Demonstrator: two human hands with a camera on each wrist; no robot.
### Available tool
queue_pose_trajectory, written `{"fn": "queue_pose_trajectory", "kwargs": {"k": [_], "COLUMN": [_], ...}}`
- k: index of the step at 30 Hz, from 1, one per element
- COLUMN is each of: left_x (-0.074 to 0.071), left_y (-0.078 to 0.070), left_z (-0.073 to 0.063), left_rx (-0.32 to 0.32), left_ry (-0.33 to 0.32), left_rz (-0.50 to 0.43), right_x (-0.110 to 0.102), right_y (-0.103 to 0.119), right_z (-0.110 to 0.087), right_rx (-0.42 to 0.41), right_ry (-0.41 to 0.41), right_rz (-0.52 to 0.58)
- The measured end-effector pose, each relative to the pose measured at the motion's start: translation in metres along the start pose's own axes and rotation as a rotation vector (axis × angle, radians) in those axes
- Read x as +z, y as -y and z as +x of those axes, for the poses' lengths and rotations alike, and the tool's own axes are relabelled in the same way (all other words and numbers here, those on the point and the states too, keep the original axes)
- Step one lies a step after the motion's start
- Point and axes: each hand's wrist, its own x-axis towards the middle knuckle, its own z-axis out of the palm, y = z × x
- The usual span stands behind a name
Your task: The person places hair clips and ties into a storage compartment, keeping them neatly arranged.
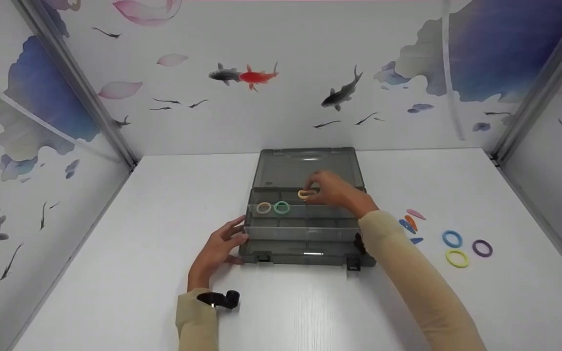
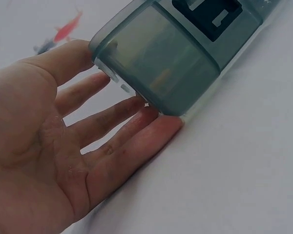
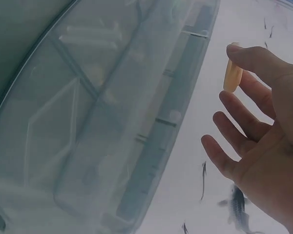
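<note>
A see-through grey compartment box (image 1: 281, 247) stands with its lid (image 1: 305, 168) folded back. My right hand (image 1: 332, 189) is over the back row of compartments, pinching a pale yellow hair tie (image 3: 233, 75) between thumb and forefinger; the other fingers spread loosely in the right wrist view. To its left, a beige hair tie (image 1: 264, 208) and a mint green hair tie (image 1: 282, 207) lie side by side in the box. My left hand (image 1: 216, 249) rests against the box's left side. In the left wrist view its fingers (image 2: 132, 141) reach nearly straight to the lower corner.
Right of the box lie several small hair clips: pink (image 1: 416, 214), orange (image 1: 411, 223) and blue (image 1: 406, 226). Farther right are a blue hair tie (image 1: 452, 239), a yellow one (image 1: 457, 258) and a purple one (image 1: 482, 248). Printed panels (image 1: 291, 117) enclose the white table (image 1: 164, 219).
</note>
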Motion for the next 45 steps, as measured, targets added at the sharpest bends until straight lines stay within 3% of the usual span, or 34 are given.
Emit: {"fn": "queue_pose_trajectory", "kwargs": {"k": [9,23,39,45], "left_x": [0.000,0.000,0.002,0.001], "left_y": [0.002,0.000,0.000,0.000], "left_z": [-0.001,0.001,0.000,0.000], "left_rx": [-0.005,-0.012,-0.020,-0.020], "left_ry": [-0.006,0.001,-0.008,-0.008], "left_rz": [-0.009,-0.014,-0.003,-0.016], "right_x": [0.012,0.023,0.025,0.017], "right_y": [0.003,-0.001,-0.001,0.004], "right_z": [0.016,0.027,0.029,0.025], "right_rx": [0.080,0.132,0.112,0.065], "right_ry": [0.006,0.034,0.054,0.009], "right_rz": [0.027,0.045,0.022,0.027]}}
